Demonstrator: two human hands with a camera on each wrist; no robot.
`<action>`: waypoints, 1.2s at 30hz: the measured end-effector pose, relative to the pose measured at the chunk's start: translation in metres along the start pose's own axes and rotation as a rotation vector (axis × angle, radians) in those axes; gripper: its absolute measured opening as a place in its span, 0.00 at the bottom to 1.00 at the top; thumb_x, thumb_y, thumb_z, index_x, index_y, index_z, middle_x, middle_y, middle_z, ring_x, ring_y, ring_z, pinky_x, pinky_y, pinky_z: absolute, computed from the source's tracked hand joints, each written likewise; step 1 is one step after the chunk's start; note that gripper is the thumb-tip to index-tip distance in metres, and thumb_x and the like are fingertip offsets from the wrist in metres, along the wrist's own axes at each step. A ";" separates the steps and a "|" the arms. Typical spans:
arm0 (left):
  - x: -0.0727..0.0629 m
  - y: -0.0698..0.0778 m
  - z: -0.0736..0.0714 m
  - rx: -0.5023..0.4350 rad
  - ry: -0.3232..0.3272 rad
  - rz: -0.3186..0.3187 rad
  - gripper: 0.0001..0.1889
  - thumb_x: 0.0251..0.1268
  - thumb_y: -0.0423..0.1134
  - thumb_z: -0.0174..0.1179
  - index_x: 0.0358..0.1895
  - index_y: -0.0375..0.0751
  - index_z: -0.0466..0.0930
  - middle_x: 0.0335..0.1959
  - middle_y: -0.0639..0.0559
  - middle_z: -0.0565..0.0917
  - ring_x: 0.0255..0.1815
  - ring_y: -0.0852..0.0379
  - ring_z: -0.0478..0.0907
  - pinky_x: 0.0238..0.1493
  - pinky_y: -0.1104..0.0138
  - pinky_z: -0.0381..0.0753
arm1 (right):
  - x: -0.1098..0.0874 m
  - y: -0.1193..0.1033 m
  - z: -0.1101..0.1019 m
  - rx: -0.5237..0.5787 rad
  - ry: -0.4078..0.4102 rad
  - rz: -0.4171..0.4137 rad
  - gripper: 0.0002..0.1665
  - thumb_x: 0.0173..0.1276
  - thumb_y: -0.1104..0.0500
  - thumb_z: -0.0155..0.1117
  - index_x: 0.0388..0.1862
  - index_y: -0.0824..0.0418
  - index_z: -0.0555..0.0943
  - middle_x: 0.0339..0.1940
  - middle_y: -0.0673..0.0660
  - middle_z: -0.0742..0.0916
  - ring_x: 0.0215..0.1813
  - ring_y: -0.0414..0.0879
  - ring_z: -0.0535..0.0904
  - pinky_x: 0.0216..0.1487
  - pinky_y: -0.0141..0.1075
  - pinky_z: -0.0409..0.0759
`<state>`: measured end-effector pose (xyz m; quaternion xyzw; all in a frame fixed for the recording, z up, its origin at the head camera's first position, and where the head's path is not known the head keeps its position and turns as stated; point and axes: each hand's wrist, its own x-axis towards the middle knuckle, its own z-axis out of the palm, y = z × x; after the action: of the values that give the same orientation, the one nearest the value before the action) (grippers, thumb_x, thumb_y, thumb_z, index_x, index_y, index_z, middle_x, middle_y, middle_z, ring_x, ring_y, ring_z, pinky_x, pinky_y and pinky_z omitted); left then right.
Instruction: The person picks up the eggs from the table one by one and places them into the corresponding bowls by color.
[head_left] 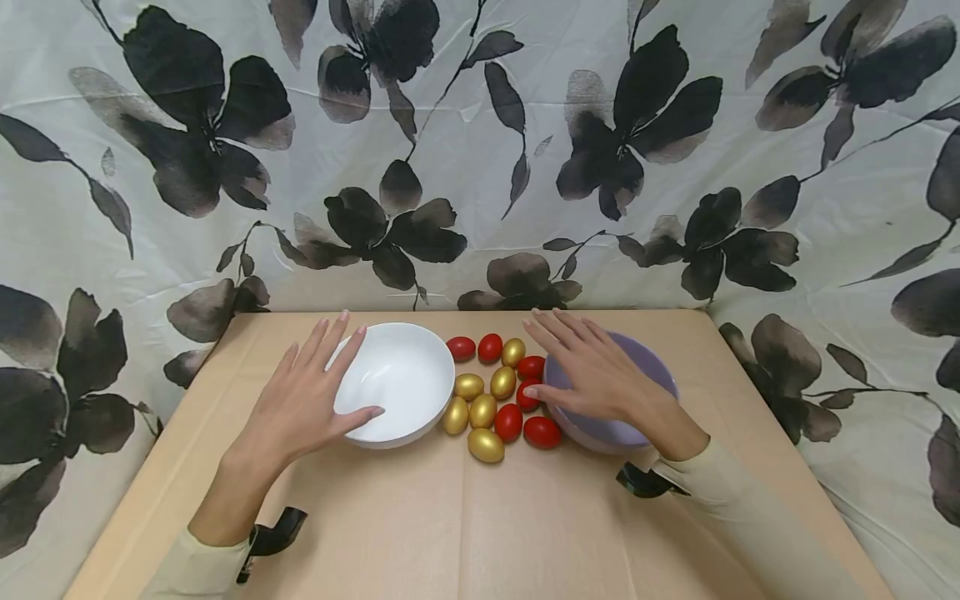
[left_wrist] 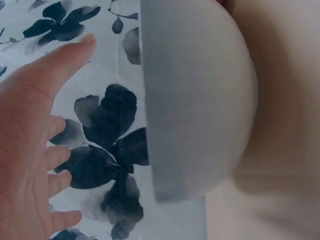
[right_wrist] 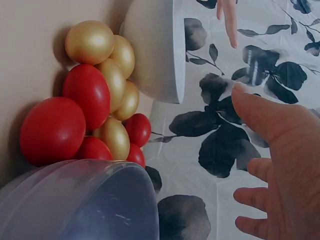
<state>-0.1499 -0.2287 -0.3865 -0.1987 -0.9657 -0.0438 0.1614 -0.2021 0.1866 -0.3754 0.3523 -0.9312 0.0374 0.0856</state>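
I am seeing the left fingers (head_left: 347,354) stretching out straight and fanning apart, the thumb pointing off toward the right, with nothing in their hold. The right fingers (head_left: 553,343) are extending too, closer together, the thumb spreading away toward the left, and they also are holding nothing.

Past the fingers, I have the left hand (head_left: 300,408) hovering palm down above the left side of the white bowl (head_left: 405,375); the left wrist view is showing a gap between hand and rim. The right hand (head_left: 600,379) is hovering over the purple bowl (head_left: 648,367), covering part of it from the head camera, and the right wrist view is showing it apart from that bowl as well.

Between the bowls, the eggs are lying in a loose cluster on the surface (head_left: 465,533). I am counting six gold eggs (head_left: 486,445), mostly sitting toward the white bowl, and six red eggs (head_left: 542,432), mostly sitting toward the purple one.

Farther out, black straps (head_left: 279,533) are circling the wrists beside pale sleeves (head_left: 750,508), and a floral cloth (head_left: 465,125) is hanging behind the surface.
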 end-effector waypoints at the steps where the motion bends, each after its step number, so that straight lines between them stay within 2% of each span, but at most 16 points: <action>1: 0.000 -0.002 0.001 -0.001 0.002 -0.001 0.57 0.52 0.70 0.67 0.80 0.43 0.56 0.83 0.40 0.51 0.81 0.35 0.50 0.71 0.33 0.58 | 0.002 0.000 0.000 0.003 -0.001 -0.006 0.54 0.68 0.25 0.52 0.84 0.51 0.53 0.84 0.57 0.60 0.83 0.58 0.53 0.80 0.59 0.51; 6: -0.001 -0.010 0.008 -0.013 0.024 -0.005 0.57 0.51 0.68 0.69 0.80 0.41 0.56 0.81 0.36 0.54 0.78 0.29 0.53 0.70 0.34 0.62 | 0.012 -0.001 0.000 0.047 -0.045 -0.009 0.54 0.69 0.25 0.51 0.84 0.51 0.53 0.83 0.57 0.61 0.83 0.58 0.52 0.80 0.58 0.50; 9: -0.001 -0.017 0.012 -0.031 0.016 -0.024 0.57 0.52 0.66 0.70 0.81 0.41 0.53 0.81 0.35 0.55 0.77 0.27 0.54 0.69 0.34 0.63 | 0.017 0.000 -0.001 0.082 -0.073 0.000 0.54 0.69 0.26 0.53 0.84 0.51 0.54 0.83 0.56 0.63 0.83 0.57 0.54 0.80 0.58 0.50; 12: -0.002 -0.023 0.016 -0.073 -0.017 -0.069 0.56 0.55 0.61 0.71 0.82 0.42 0.51 0.81 0.35 0.53 0.76 0.27 0.55 0.63 0.31 0.68 | 0.024 0.002 -0.001 0.109 -0.102 0.001 0.53 0.68 0.29 0.58 0.83 0.52 0.56 0.81 0.57 0.65 0.81 0.58 0.57 0.79 0.59 0.53; 15: -0.004 -0.029 0.020 -0.138 -0.063 -0.131 0.54 0.59 0.54 0.70 0.83 0.45 0.47 0.82 0.35 0.51 0.74 0.27 0.56 0.53 0.29 0.74 | 0.031 0.005 -0.001 0.127 -0.138 0.002 0.51 0.68 0.34 0.63 0.82 0.53 0.58 0.81 0.58 0.66 0.80 0.58 0.59 0.78 0.59 0.57; 18: -0.006 -0.035 0.025 -0.213 -0.087 -0.184 0.52 0.61 0.46 0.69 0.83 0.46 0.45 0.81 0.34 0.52 0.70 0.25 0.59 0.48 0.28 0.76 | 0.038 0.008 -0.002 0.165 -0.167 0.007 0.49 0.68 0.40 0.68 0.81 0.54 0.61 0.80 0.57 0.68 0.80 0.58 0.61 0.77 0.58 0.59; 25: -0.010 -0.049 0.035 -0.431 -0.047 -0.245 0.45 0.62 0.34 0.66 0.81 0.41 0.52 0.76 0.31 0.60 0.71 0.27 0.61 0.65 0.32 0.66 | 0.051 0.018 -0.006 0.259 -0.233 0.039 0.43 0.69 0.50 0.69 0.80 0.52 0.65 0.77 0.58 0.72 0.77 0.59 0.65 0.75 0.59 0.64; 31: -0.014 -0.057 0.042 -0.629 -0.072 -0.321 0.41 0.67 0.30 0.61 0.81 0.40 0.51 0.73 0.29 0.63 0.67 0.27 0.70 0.56 0.38 0.79 | 0.061 0.028 -0.003 0.316 -0.271 0.035 0.39 0.70 0.53 0.68 0.78 0.53 0.68 0.74 0.59 0.75 0.75 0.59 0.68 0.73 0.58 0.68; 36: -0.016 -0.060 0.045 -0.721 -0.053 -0.370 0.38 0.69 0.29 0.60 0.80 0.37 0.55 0.70 0.29 0.68 0.64 0.27 0.74 0.58 0.39 0.78 | 0.072 0.035 0.000 0.337 -0.290 0.018 0.35 0.69 0.53 0.70 0.74 0.56 0.73 0.70 0.58 0.78 0.72 0.56 0.72 0.72 0.55 0.70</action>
<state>-0.1733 -0.2829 -0.4351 -0.0664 -0.9117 -0.4029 0.0456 -0.2788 0.1662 -0.3620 0.3549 -0.9175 0.1424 -0.1097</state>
